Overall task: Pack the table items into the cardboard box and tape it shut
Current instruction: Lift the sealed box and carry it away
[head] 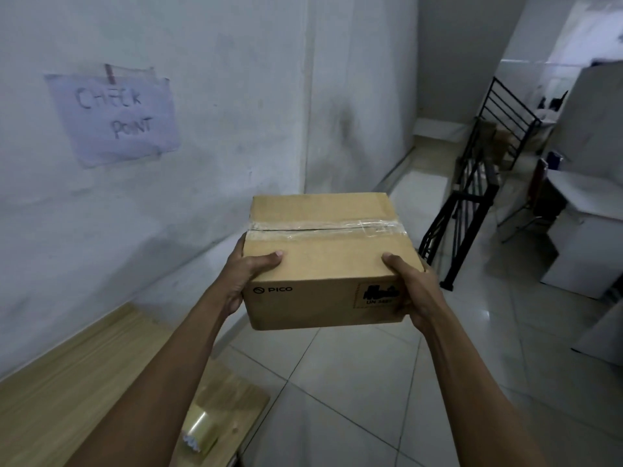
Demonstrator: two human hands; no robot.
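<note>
A brown cardboard box (323,264) with "PICO" printed on its near side is held up in the air over the tiled floor. Its top flaps are closed, and clear tape runs across the seam. My left hand (249,274) grips the box's left side with the thumb on top. My right hand (409,284) grips the right side the same way. A roll of clear tape (199,424) lies on the wooden table (67,382) at the lower left, partly hidden behind my left forearm.
A white wall with a paper sign (113,116) reading "CHECK POINT" stands to the left. A black metal stair railing (472,197) and white desks (580,203) stand to the right. Grey tiled floor (354,382) lies below the box.
</note>
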